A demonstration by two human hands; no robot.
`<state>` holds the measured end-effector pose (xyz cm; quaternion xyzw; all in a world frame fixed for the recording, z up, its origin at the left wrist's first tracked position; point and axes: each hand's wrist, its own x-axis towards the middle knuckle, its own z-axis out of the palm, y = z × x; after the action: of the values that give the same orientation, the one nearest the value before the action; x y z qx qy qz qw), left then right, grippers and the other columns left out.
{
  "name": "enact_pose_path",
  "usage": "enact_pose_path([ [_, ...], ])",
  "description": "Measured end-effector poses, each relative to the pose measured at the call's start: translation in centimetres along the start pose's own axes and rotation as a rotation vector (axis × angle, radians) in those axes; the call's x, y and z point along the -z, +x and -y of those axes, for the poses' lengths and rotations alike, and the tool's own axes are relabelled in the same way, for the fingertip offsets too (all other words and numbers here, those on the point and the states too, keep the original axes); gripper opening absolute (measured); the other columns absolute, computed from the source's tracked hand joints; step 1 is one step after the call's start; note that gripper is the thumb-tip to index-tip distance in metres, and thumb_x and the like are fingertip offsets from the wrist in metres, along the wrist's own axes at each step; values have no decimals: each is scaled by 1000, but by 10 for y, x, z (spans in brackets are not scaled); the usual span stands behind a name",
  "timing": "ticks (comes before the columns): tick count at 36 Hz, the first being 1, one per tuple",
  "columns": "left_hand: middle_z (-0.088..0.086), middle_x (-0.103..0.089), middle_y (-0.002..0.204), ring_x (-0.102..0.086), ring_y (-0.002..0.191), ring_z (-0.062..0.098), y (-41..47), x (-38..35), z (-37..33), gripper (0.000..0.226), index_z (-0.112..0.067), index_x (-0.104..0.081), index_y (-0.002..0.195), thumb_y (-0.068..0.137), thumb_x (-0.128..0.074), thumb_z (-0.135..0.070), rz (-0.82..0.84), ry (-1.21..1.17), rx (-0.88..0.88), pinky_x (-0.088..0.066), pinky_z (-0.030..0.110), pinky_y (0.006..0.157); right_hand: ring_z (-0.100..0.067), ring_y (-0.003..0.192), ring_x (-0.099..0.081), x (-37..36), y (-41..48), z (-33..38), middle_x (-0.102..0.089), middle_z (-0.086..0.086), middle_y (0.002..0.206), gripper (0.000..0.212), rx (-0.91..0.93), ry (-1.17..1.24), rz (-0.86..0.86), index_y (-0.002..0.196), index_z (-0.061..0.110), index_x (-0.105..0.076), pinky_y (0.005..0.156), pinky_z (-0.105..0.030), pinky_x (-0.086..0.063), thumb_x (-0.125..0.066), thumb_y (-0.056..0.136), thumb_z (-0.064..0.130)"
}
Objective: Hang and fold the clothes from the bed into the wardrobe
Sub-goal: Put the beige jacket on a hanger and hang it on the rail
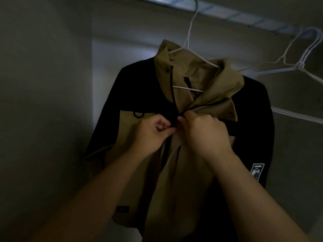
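— Where is the jacket pictured?
— The tan-and-black jacket [183, 189] is hung on a white wire hanger [189, 32] directly ahead of both hands. Its front edges are pinched by the left hand [153, 131] and gripped by the curled right hand [204, 131].
— And the surroundings?
— A rail [227, 16] is seen above the hands, empty hangers [305, 49] to their right and a dim wardrobe wall [43, 84] to their left.

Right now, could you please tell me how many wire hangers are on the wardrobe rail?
At least 3: one hanger carries the jacket; at least two empty hangers hang bunched to its right on the rail. They overlap, so more may be hidden.
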<state>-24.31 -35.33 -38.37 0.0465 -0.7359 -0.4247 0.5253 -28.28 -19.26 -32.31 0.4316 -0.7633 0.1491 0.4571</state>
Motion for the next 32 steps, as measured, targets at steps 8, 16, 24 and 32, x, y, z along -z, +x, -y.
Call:
enact_pose_path([
  [8, -16, -65, 76, -58, 62, -2, 1, 6, 5, 31, -36, -58, 67, 75, -86, -24, -18, 93, -52, -46, 13, 55, -29, 46, -55, 37, 34, -6, -54, -4, 61, 27, 22, -47, -163, 81, 13, -56, 43, -19, -18, -54, 101, 31],
  [16, -21, -62, 84, -59, 81, -7, 17, 3, -36, 25, -43, -56, 84, 77, -80, -44, -94, 141, -141, -46, 6, 63, -30, 50, -59, 35, 43, -2, -62, -4, 66, 30, 27, -128, -123, 86, 16, -56, 43, -20, -18, -46, 103, 38],
  [24, -15, -55, 66, -56, 65, 0, 34, 3, -36, 23, -25, -56, 74, 83, -76, -31, -111, 201, -332, -41, 9, 55, -31, 58, -58, 49, 66, -13, -63, -6, 72, 28, 60, -224, -148, 91, 17, -58, 47, -24, -13, -44, 104, 37],
  [32, -16, -58, 69, -58, 66, 2, 40, 16, -41, 24, -31, -56, 74, 85, -71, -45, -20, 226, -317, -43, 9, 54, -30, 67, -54, 57, 83, -20, -61, -8, 83, 37, -15, -22, -182, 94, 17, -52, 51, -31, -32, -36, 104, 49],
])
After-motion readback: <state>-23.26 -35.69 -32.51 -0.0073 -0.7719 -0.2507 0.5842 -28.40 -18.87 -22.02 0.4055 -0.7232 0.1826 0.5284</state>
